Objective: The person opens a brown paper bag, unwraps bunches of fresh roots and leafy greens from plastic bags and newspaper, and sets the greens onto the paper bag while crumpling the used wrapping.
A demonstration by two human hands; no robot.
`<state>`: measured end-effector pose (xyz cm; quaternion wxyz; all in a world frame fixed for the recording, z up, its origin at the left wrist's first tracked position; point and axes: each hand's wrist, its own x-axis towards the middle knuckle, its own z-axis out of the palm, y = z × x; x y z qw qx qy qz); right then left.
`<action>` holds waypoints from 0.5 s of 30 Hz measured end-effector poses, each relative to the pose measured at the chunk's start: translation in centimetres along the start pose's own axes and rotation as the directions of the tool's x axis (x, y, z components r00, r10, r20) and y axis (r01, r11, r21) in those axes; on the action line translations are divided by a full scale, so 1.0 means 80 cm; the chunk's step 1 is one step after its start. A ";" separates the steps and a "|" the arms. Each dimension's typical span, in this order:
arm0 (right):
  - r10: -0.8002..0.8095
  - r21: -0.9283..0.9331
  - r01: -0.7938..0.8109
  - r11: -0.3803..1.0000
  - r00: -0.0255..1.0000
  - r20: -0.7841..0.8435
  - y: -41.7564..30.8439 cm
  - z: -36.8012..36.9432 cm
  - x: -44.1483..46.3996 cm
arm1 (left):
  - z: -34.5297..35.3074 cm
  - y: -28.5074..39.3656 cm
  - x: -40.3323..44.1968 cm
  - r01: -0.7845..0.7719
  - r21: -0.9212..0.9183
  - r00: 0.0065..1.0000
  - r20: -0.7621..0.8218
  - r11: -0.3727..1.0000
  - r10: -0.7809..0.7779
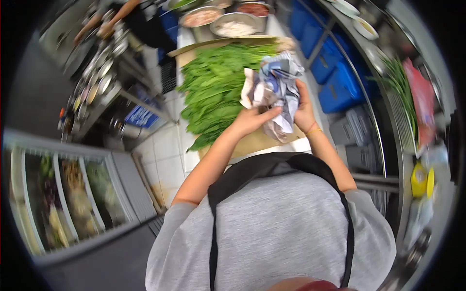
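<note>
Crumpled newspaper (286,99) is bunched between my two hands, above the right side of a brown paper sheet (257,141). My left hand (255,119) grips its lower left side, thumb across the front. On its right edge, my right hand (304,109) is closed round it, with a yellow band at the wrist. Whether anything is wrapped inside the newspaper I cannot tell. A broad pile of leafy greens (213,92) lies on the brown paper, just left of the newspaper, with the leaves pointing left and down.
Metal bowls of food (235,24) stand at the table's far end. Blue bins (340,82) sit under the right shelf, which carries green stalks (400,87) and a yellow item (421,179). An open chilled cabinet (73,194) is at left. Another person's arm (114,19) shows far left.
</note>
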<state>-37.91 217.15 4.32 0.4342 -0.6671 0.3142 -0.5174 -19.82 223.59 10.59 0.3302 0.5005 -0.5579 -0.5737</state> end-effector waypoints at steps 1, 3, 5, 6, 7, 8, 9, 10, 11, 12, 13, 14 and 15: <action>0.020 0.019 -0.018 1.000 0.994 -0.103 -0.011 -0.009 -0.001 | 0.005 -0.019 0.007 -0.157 0.051 0.980 -0.113 0.986 0.161; 0.026 -0.003 -0.029 1.000 0.949 -0.315 -0.009 -0.047 -0.003 | 0.012 -0.038 0.013 -0.316 0.094 0.931 -0.159 0.944 0.328; 0.005 -0.079 -0.047 0.996 0.883 -0.469 -0.013 -0.102 -0.017 | 0.012 -0.038 0.008 -0.283 -0.013 0.946 -0.167 0.959 0.277; -0.002 -0.111 -0.074 0.991 0.824 -0.566 -0.021 -0.126 -0.029 | 0.012 -0.041 0.008 -0.284 -0.024 0.954 -0.110 0.959 0.279; 0.019 -0.089 -0.103 0.991 0.751 -0.660 -0.024 -0.152 -0.046 | 0.013 -0.046 0.008 -0.306 -0.031 0.943 -0.144 0.952 0.299; 0.037 -0.064 -0.127 0.990 0.665 -0.746 -0.029 -0.177 -0.068 | 0.014 -0.053 0.009 -0.327 -0.038 0.932 -0.176 0.944 0.315; 0.112 0.043 -0.135 0.990 0.556 -0.824 -0.032 -0.202 -0.094 | 0.014 -0.061 0.010 -0.302 -0.108 0.946 -0.156 0.947 0.284; 0.096 0.002 -0.208 0.978 0.444 -0.891 -0.038 -0.221 -0.119 | 0.014 -0.070 0.011 -0.271 -0.176 0.958 -0.140 0.946 0.249; 0.049 -0.020 -0.174 0.985 0.384 -0.922 -0.033 -0.247 -0.150 | 0.015 -0.076 0.011 -0.267 -0.171 0.960 -0.135 0.948 0.246; 0.002 -0.046 -0.137 0.989 0.327 -0.945 -0.025 -0.274 -0.183 | 0.017 -0.080 0.013 -0.262 -0.177 0.964 -0.096 0.949 0.248; 0.009 -0.046 -0.253 0.966 0.210 -0.978 -0.026 -0.298 -0.212 | 0.020 -0.083 0.014 -0.181 -0.195 0.983 -0.078 0.964 0.168; 0.064 0.034 -0.213 0.976 0.139 -0.988 -0.033 -0.306 -0.238 | 0.023 -0.084 0.014 -0.095 -0.204 0.995 -0.062 0.974 0.084; 0.065 0.039 -0.217 0.975 0.113 -0.992 -0.032 -0.315 -0.256 | 0.036 -0.083 0.020 -0.085 -0.194 0.996 -0.038 0.977 0.079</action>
